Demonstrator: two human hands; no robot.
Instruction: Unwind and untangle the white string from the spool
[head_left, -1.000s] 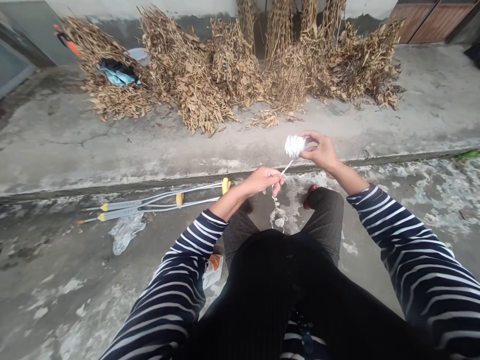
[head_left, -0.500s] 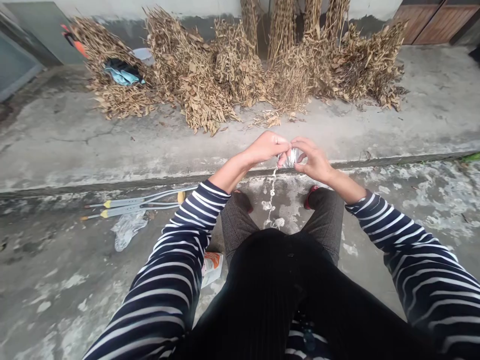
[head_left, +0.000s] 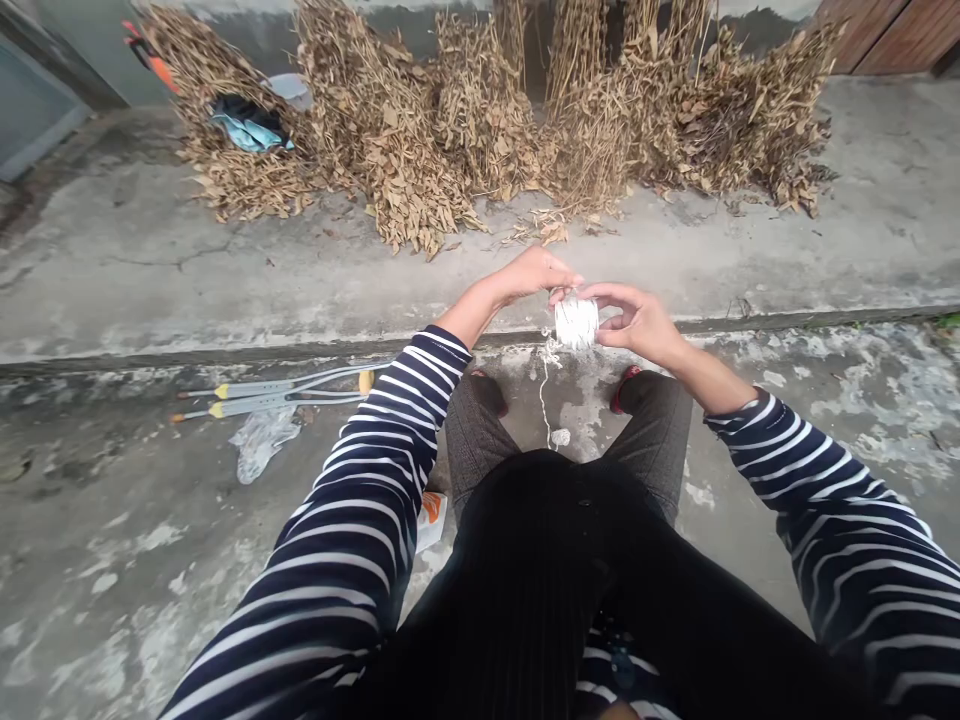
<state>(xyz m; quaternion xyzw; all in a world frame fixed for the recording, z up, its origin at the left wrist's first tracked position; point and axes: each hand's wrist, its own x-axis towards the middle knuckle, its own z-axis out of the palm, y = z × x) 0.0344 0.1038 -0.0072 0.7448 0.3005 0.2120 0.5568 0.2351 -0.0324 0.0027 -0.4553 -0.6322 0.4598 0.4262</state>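
Note:
My right hand [head_left: 639,320] grips a roll of white string [head_left: 576,322] from its right side, thumb below and fingers along the top. At the roll's upper left, my left hand [head_left: 536,272] is closed in a pinch, apparently on the string; its fingertips partly hide what they hold. Below the left hand hangs a loose, tangled length of string [head_left: 544,385]. It runs down between my knees to a small white knotted lump [head_left: 560,437].
Dried plant bundles [head_left: 420,130] lean along the wall on a raised concrete ledge [head_left: 300,290]. Crutches [head_left: 277,400] and a clear plastic bag [head_left: 262,440] lie on the ground at left. A white and orange packet [head_left: 430,520] is beside my leg.
The roll has turned and now shows more of its side, less covered by my fingers. The hanging string has shifted, its tangle now bunched higher near the roll.

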